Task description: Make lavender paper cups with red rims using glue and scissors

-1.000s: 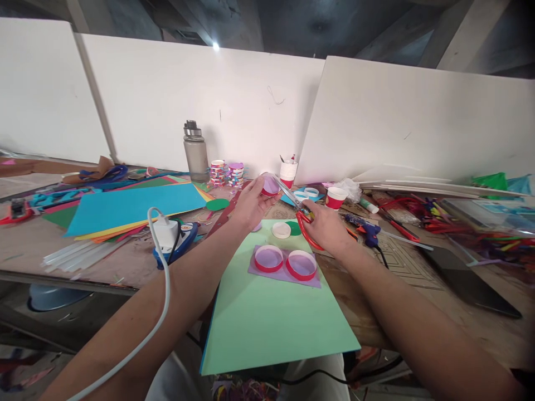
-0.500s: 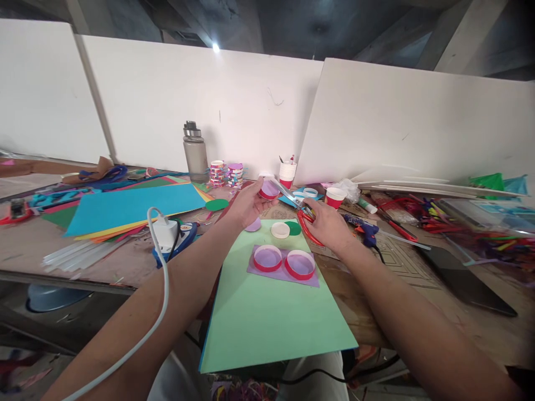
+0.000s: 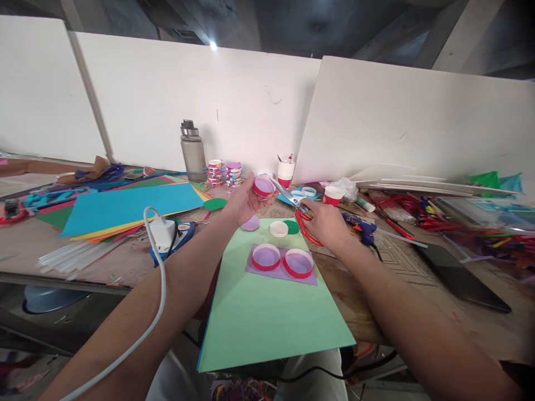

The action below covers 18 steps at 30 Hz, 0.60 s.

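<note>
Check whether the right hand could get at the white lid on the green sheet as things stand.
Probably not freely: the right hand sits close beside the white lid with nothing between them, but its fingers are occupied by the scissors.

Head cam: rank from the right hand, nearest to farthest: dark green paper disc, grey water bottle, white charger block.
Measured from the right hand, which holds red-handled scissors:
1. Dark green paper disc: just left of the hand, on the light green sheet.
2. Grey water bottle: far left, at the back by the white board.
3. White charger block: farthest left, near the table's front edge.
</note>
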Each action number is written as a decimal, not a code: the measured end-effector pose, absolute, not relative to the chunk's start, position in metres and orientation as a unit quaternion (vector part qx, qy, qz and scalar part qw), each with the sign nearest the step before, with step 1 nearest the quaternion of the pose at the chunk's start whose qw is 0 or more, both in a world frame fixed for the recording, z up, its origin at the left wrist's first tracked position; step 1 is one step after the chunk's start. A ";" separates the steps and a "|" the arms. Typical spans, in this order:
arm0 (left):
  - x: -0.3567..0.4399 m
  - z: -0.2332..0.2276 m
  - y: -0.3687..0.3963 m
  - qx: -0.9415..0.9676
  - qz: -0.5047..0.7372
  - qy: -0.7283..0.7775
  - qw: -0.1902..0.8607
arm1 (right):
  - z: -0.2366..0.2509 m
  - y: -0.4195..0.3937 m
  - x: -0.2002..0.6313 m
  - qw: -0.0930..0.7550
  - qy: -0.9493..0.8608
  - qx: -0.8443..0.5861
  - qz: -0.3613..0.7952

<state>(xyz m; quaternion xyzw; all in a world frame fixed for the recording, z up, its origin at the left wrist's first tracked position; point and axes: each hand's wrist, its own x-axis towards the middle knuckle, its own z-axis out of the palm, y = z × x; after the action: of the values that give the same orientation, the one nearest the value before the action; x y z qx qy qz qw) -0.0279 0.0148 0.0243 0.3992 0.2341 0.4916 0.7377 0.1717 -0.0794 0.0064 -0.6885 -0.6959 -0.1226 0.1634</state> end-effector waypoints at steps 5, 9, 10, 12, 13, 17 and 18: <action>-0.027 0.023 0.014 0.399 0.503 0.244 0.726 | 0.002 -0.079 0.172 0.181 -0.693 -0.687 -0.126; -0.027 0.022 0.014 0.421 0.466 0.245 0.739 | -0.001 -0.079 0.174 0.191 -0.698 -0.676 -0.139; -0.027 0.021 0.014 0.424 0.460 0.246 0.741 | -0.001 -0.079 0.174 0.186 -0.699 -0.676 -0.141; -0.027 0.020 0.015 0.424 0.454 0.249 0.743 | 0.000 -0.079 0.174 0.175 -0.697 -0.679 -0.147; -0.027 0.020 0.015 0.423 0.454 0.251 0.743 | 0.000 -0.079 0.173 0.171 -0.695 -0.682 -0.150; -0.028 0.020 0.015 0.421 0.461 0.251 0.740 | 0.002 -0.080 0.171 0.163 -0.690 -0.686 -0.163; -0.028 0.021 0.015 0.420 0.462 0.251 0.739 | 0.002 -0.080 0.171 0.161 -0.689 -0.687 -0.165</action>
<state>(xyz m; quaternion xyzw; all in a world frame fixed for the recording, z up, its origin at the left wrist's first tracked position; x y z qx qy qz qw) -0.0284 0.0149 0.0211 0.4202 0.2512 0.4620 0.7395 0.1706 -0.0803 0.0020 -0.6874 -0.6889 -0.1646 0.1610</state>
